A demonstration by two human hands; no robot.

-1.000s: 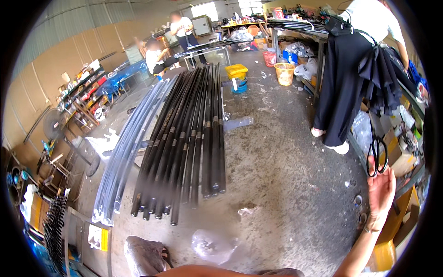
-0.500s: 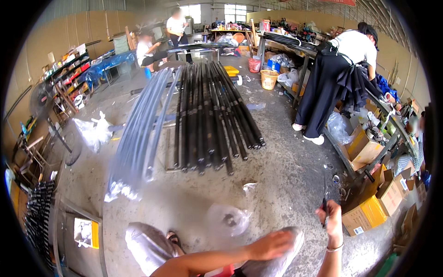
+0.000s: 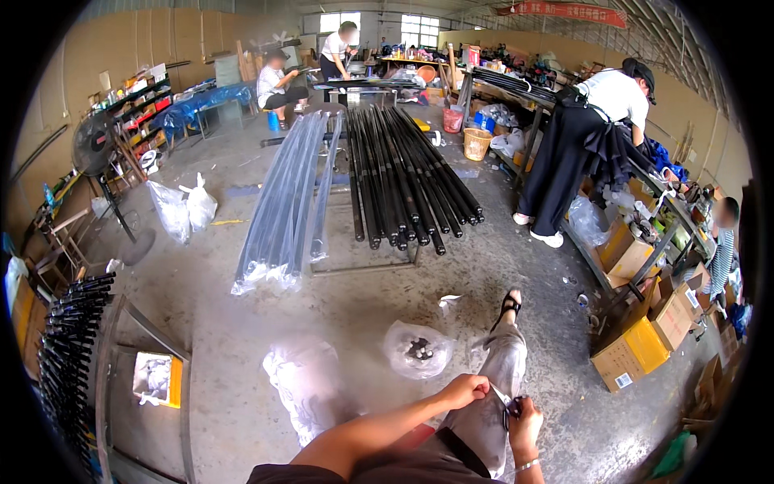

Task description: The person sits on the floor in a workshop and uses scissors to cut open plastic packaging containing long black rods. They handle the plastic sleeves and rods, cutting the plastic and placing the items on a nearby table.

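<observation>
I'm watching left hand (image 3: pixel 463 393) pinching trouser pocket (image 3: pixel 493 397) | right hand (image 3: pixel 522 419) gripping scissors (image 3: pixel 509 410) | plastic bag (image 3: pixel 418 349) lying just ahead | black tubes (image 3: pixel 407 173) lying beyond

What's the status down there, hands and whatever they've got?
Left hand pinching the trouser pocket at the thigh. Right hand closed on dark scissors beside it. Clear bag of small parts on the floor ahead, nothing in the way.
</observation>
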